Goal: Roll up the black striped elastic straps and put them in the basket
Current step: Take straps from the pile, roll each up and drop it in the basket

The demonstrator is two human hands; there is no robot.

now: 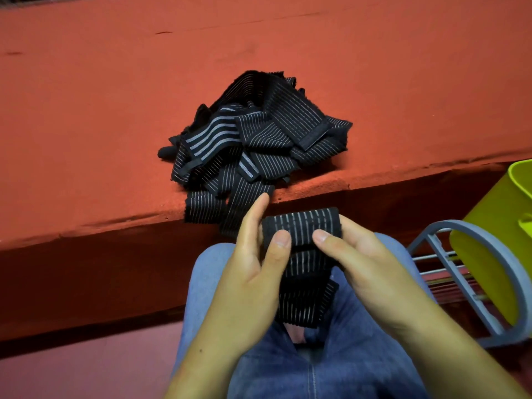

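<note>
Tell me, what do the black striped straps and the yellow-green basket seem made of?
The black striped straps look like matte woven elastic fabric: ribbed pale threads, soft folds. The yellow-green basket is probably smooth moulded plastic: even colour, rounded rim.

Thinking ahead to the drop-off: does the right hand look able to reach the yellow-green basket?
Probably yes: the basket sits close beside the right hand, nothing blocking, though that hand grips the strap roll.

Ribbed woven elastic straps [259, 145], matt black with pale stripes, cover a rough, matt red surface [115, 110]. The basket [489, 254] is smooth yellow-green plastic; the jeans [359, 355] are blue denim.
</note>
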